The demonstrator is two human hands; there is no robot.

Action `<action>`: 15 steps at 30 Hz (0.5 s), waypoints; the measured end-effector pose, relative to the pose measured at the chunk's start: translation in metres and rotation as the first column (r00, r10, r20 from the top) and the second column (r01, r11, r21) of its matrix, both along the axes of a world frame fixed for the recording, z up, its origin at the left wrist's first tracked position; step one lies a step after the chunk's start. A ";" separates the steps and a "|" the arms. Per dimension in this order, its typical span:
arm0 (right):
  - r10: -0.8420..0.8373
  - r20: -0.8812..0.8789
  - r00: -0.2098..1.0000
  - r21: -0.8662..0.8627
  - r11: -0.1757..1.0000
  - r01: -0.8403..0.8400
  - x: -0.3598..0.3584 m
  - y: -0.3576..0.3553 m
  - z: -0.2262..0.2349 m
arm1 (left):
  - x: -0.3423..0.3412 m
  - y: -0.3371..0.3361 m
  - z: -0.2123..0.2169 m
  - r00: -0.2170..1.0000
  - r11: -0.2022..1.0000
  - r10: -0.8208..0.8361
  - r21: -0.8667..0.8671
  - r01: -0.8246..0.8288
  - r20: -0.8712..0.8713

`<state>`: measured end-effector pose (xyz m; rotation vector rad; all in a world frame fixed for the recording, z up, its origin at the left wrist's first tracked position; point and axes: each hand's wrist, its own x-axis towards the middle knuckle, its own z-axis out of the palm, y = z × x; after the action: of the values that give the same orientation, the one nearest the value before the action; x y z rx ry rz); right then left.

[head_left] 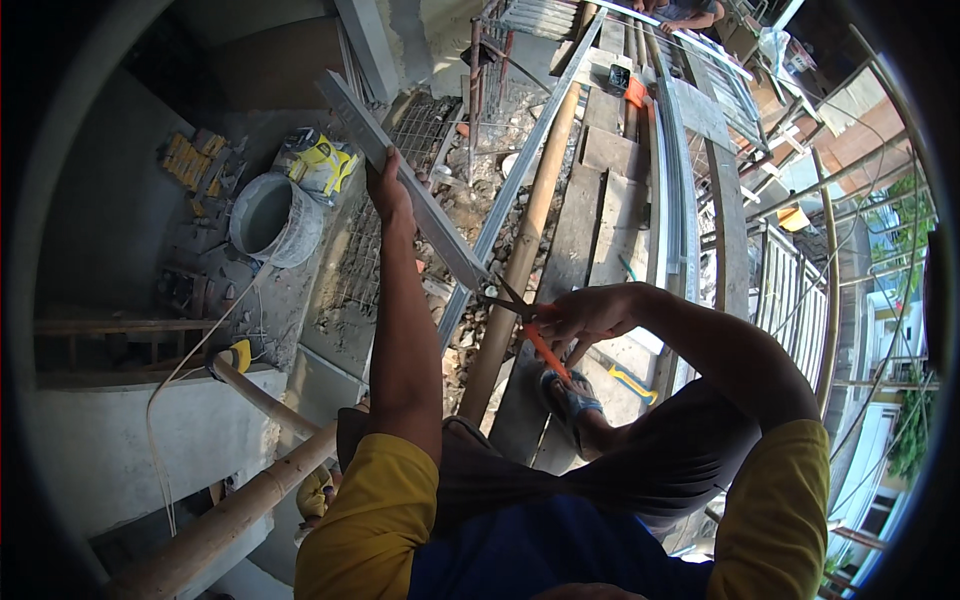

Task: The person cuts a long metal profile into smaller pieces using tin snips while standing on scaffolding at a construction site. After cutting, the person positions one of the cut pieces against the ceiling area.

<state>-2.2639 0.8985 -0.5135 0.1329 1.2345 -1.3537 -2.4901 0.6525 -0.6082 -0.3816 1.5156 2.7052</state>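
My left hand [390, 190] is closed around a grey metal channel [432, 218], which slants from upper left down toward the middle. In my right hand [590, 312] is a pair of tin snips with orange handles [546, 352]. The snips' blades are spread apart at the lower end of the channel; whether they touch the metal I cannot tell. Below the right hand, my sandalled foot [575, 395] rests on the wooden planks [570, 235]. A yellow and blue hand tool [632, 384] lies to the right of that foot.
A bamboo pole [540, 190] and long metal profiles [520, 170] run alongside the planks. Rubble and wire mesh [395, 190] lie below. At left stand a round bucket [318, 232] and a yellow bag [325, 160]. Another person [685, 14] is at the top right.
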 end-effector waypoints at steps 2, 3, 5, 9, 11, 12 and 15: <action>0.206 -0.363 0.909 0.147 0.976 -0.162 -0.005 0.010 -0.008 | 0.004 -0.007 0.012 1.000 0.999 0.015 0.047 -0.016 0.022; 0.312 -0.514 0.799 0.239 0.947 -0.216 -0.008 0.017 -0.011 | 0.005 -0.004 0.012 0.999 0.995 0.008 0.100 -0.011 0.037; 0.263 -0.640 0.722 0.331 0.942 -0.049 -0.016 0.023 0.005 | 0.004 -0.009 0.010 0.998 0.981 0.005 0.195 -0.017 0.058; 0.425 -0.889 0.169 0.456 0.852 0.258 -0.020 0.025 0.019 | 0.001 -0.002 0.000 0.984 0.951 -0.060 0.309 0.006 0.166; 0.519 -0.851 -0.081 0.460 0.811 0.361 -0.023 0.017 0.023 | -0.001 0.001 -0.007 0.978 0.935 -0.108 0.352 0.038 0.180; 0.539 -0.831 -0.134 0.452 0.797 0.400 -0.024 0.011 0.024 | -0.002 0.002 -0.011 0.971 0.914 -0.151 0.400 0.066 0.186; 0.600 -0.772 -0.211 0.455 0.753 0.475 -0.025 0.008 0.026 | 0.002 0.022 -0.005 0.965 0.901 -0.199 0.419 0.113 0.169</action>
<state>-2.2888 0.9068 -0.4873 -0.8148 3.1730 -0.4323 -2.4883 0.6747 -0.6135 -0.4814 0.8589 2.6558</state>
